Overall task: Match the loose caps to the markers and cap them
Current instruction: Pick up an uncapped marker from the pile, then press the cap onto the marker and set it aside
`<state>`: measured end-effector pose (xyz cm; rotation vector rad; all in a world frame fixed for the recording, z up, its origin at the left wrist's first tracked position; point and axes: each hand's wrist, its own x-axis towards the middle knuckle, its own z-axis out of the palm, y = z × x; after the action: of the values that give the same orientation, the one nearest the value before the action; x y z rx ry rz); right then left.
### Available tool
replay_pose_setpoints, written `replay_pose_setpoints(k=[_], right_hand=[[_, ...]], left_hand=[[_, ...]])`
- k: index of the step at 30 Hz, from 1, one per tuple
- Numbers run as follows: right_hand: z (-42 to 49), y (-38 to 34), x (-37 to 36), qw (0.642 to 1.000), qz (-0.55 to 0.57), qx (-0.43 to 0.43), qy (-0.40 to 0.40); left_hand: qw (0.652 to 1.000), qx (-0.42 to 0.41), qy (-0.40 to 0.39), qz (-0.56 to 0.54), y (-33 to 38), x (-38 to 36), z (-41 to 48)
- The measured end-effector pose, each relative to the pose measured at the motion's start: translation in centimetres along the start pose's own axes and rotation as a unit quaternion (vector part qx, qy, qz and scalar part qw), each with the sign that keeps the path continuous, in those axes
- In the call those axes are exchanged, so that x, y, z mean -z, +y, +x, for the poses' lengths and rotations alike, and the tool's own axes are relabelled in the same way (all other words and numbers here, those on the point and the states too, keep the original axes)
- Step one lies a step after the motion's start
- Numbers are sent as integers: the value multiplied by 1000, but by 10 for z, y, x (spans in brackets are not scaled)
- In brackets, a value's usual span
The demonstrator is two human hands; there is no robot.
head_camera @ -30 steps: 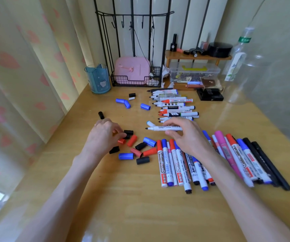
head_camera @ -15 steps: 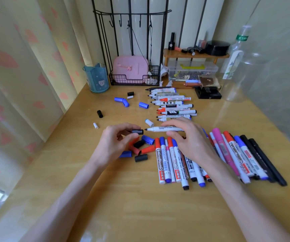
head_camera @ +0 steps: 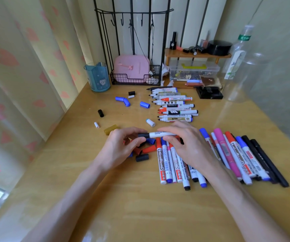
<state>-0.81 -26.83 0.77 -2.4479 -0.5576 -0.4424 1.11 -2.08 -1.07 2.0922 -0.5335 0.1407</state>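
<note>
My right hand (head_camera: 186,144) grips a white marker (head_camera: 160,134) held level above the desk. My left hand (head_camera: 123,145) pinches a black cap (head_camera: 143,135) that sits on the marker's tip end. Under my hands lie several loose red, blue and black caps (head_camera: 142,157). A row of uncapped markers (head_camera: 173,105) lies further back. Capped markers (head_camera: 165,163) lie in a fan below and right of my right hand. More loose caps are scattered at the back left: blue ones (head_camera: 145,104), a black one (head_camera: 100,113), a gold one (head_camera: 110,130).
A blue pen cup (head_camera: 98,79) and a wire rack (head_camera: 135,79) with a pink box stand at the back. A clear storage box (head_camera: 193,71), a small wooden shelf (head_camera: 196,55) and a plastic bottle (head_camera: 236,58) stand at the back right. A curtain hangs along the left.
My left hand picked a black cap from the pile and brought it right onto the tip of the marker in my right hand. The gold cap it covered now shows.
</note>
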Motion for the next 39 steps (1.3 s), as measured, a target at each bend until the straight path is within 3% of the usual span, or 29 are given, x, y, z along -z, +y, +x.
replay_pose_setpoints(k=[8,16,20,32,39], right_hand=[[-4,1,-6,998,0,34,43],[-5,2,0,1000,20,5,18],[-5,-4,1,999,19,-11,41],[-6,-11,-17,991,29,50,121],[-8,-8,-17,993,18,53,107]], left_hand=[[997,-62,41,39,4,-10,-3],[996,-60,12,59,10,-10,-1],[996,-51,13,70,12,-6,-1],[991,-77,49,99,15,-1,-2],[985,-109,59,120,16,-5,-4]])
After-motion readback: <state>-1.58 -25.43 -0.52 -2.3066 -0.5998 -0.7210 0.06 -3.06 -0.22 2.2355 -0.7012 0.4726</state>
